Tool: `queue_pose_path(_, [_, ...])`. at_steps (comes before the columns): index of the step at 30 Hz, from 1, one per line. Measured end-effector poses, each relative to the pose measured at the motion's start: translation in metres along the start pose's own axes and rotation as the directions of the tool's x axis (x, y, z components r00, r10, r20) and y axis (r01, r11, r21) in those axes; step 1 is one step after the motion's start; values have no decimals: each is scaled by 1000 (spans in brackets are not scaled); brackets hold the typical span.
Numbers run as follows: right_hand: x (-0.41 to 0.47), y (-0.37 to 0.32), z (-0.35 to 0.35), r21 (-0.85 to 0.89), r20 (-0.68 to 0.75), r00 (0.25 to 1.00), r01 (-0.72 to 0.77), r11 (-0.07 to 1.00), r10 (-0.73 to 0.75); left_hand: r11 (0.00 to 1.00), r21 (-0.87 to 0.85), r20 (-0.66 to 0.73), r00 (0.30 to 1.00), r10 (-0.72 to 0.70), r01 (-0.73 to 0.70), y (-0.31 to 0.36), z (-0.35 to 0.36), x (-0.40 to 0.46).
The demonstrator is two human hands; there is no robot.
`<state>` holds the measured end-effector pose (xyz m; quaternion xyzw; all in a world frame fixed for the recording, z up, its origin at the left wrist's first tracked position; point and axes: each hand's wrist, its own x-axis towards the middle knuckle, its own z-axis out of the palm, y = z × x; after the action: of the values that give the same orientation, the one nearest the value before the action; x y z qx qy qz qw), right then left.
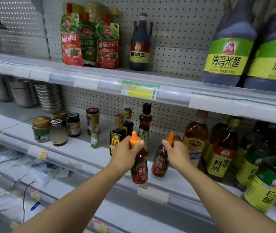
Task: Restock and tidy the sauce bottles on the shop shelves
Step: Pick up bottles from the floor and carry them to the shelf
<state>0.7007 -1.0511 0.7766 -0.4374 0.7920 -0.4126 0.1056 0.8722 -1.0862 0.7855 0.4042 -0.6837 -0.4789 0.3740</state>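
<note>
Left hand: the left hand [128,153] is curled round the neck of a ketchup bottle [139,167] just under its orange cap, and the bottle hangs in front of the middle shelf's front lip [152,189], not yet over the shelf board.
Right hand: the right hand [177,153] grips a second ketchup bottle [160,163] by its upper part; this one is tilted, and its base looks to be on or just above the middle shelf (I cannot tell whether it touches).
Risk, front edge: the left bottle's base sits at about the height of the lip; I judge it could catch there if brought in low, and a hold that high on the neck gives little control over a swinging base.
Risk, neighbours: the dark soy bottle [117,137] and the tall brown bottle [144,127] stand just behind the two hands, so a push inward could knock them over, the tall narrow one first.
Risk, tilt: the right bottle, let go while leaning, would probably fall toward the left bottle or roll to the edge.
Risk, right side: the cooking-wine bottle [220,153] stands close beside the right wrist (an elbow swing outward could nudge it).
Slot: the bare shelf between the soy bottle and the yellow-labelled oil bottle [195,137] looks wide enough for both.
</note>
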Motion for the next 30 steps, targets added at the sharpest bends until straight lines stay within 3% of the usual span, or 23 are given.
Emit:
queue_pose_path(13, [47,22,22,-108,98,994,-44,993,54,997,52,37,998,-53,51,-21,23,50])
queue_pose_path(23, [41,45,24,132,230,957,-208,969,174,992,91,112,989,-97,87,-32,31,66])
queue_pose_path(30, [53,41,29,44,146,976,-171,984,163,993,93,162,982,-93,78,-35,31,68])
